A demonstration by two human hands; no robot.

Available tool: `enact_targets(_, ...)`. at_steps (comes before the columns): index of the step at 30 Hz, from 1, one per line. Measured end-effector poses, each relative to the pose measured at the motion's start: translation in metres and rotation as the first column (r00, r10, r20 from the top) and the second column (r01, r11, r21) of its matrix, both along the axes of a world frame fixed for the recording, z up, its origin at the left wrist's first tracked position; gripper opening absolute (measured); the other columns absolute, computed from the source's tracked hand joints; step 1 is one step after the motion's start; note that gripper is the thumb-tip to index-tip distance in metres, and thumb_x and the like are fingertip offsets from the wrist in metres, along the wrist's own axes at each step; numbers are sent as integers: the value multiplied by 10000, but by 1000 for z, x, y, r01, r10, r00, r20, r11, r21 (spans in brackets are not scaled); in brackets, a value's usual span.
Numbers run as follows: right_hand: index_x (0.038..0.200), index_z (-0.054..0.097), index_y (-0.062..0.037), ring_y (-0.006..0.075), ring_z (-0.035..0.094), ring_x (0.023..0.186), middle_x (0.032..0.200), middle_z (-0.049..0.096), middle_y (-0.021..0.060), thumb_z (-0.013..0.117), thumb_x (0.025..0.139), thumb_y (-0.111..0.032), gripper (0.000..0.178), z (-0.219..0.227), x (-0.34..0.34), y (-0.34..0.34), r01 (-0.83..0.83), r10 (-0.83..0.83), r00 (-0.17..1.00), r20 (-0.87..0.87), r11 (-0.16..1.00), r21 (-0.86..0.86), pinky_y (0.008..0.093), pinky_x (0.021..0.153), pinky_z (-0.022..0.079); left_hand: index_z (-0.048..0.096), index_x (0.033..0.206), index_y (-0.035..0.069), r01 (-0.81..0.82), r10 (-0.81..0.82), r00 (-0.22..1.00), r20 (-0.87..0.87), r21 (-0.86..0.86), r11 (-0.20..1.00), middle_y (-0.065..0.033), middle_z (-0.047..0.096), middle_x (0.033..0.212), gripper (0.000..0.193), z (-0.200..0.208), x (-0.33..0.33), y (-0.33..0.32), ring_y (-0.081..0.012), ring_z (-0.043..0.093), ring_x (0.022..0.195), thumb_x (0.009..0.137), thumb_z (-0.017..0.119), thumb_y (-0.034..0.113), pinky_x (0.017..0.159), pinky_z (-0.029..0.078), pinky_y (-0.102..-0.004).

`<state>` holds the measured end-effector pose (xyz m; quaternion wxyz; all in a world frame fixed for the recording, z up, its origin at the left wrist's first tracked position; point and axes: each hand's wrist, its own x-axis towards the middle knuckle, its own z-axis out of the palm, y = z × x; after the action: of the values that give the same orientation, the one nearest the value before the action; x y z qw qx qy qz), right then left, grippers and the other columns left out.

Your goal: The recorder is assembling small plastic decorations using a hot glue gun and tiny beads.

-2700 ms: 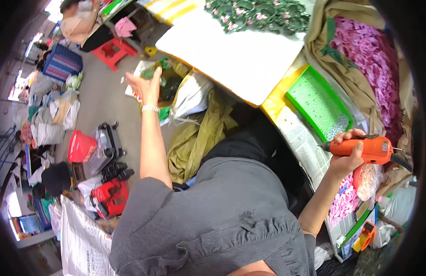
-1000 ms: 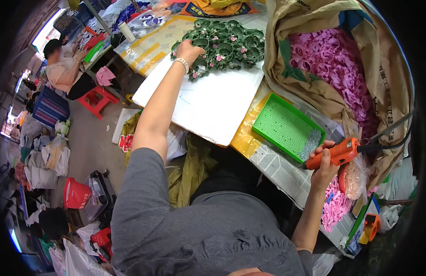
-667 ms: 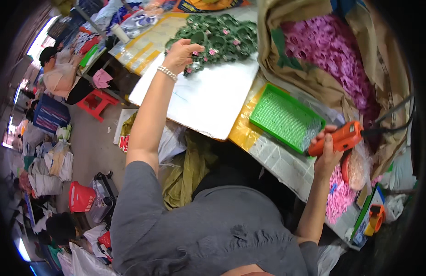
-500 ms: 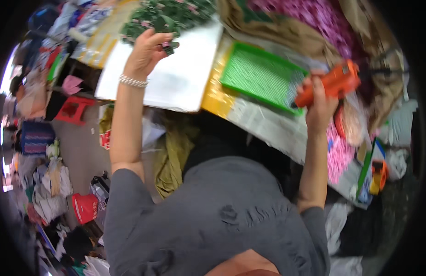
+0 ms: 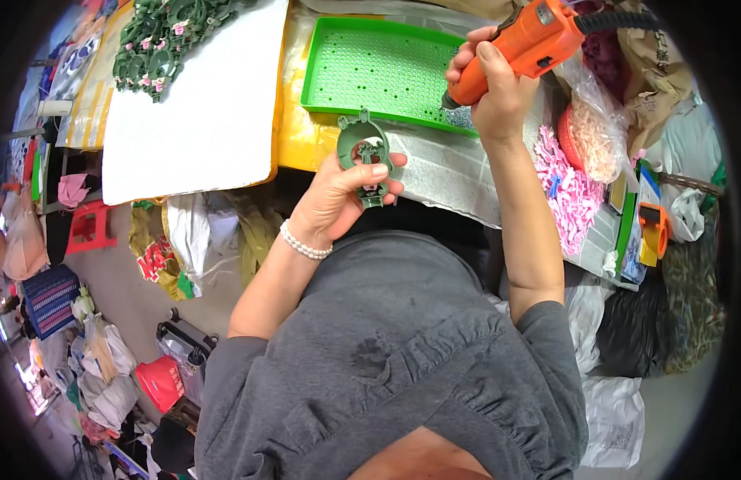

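Green plastic, a ring-shaped part (image 5: 373, 152), is clamped between the thumb and fingers of the left hand (image 5: 332, 192), at the near edge of the desk (image 5: 458, 186). Closed around an orange power screwdriver (image 5: 518, 52), the right hand (image 5: 502, 100) holds its dark tip by small silvery pieces (image 5: 461, 118) in a green tray (image 5: 374, 68). Similar green parts (image 5: 150, 52) with pink bits lie on a white board (image 5: 198, 120), upper left.

One orange power tool (image 5: 506, 56) at one o'clock, one green tray (image 5: 370, 72) at twelve, one green ring-shaped part (image 5: 348, 148) nearer centre, one white board (image 5: 194, 120) at ten, one red stool (image 5: 89, 219) at nine (the heaped green parts (image 5: 158, 48) overlap too much to count).
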<state>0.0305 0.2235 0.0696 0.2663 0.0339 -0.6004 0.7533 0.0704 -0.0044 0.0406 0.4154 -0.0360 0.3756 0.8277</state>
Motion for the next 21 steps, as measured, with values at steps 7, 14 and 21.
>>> enact_targets(7, 1014, 522, 8, 178, 565, 616, 748, 561, 89, 599, 900, -254, 297, -15, -2, -1, 1, -2, 1000, -4, 999, -48, 311, 554, 499, 469, 1241, 60, 36, -39, 998, 51, 53, 998, -151, 620, 1127, 463, -5, -6, 4, -229, 670, 928, 820, 657, 26, 761, 561, -329)
enact_targets(14, 995, 507, 0, 189, 541, 599, 728, 537, 83, 605, 888, -333, 364, -19, -5, 1, -18, 17, 1000, -22, 998, -54, 322, 545, 487, 464, 1239, 92, 68, -68, 998, 17, -37, 997, -118, 617, 1139, 460, -6, -9, 8, -236, 681, 920, 833, 650, -17, 732, 572, -312)
enact_targets(21, 990, 503, -5, 189, 540, 600, 729, 535, 85, 613, 880, -350, 378, -20, -6, -1, -29, 28, 999, -20, 998, -55, 322, 545, 487, 469, 1208, 103, 58, -58, 998, -10, -54, 997, -104, 616, 1138, 434, -8, -10, 10, -226, 686, 895, 837, 670, 4, 695, 577, -310)
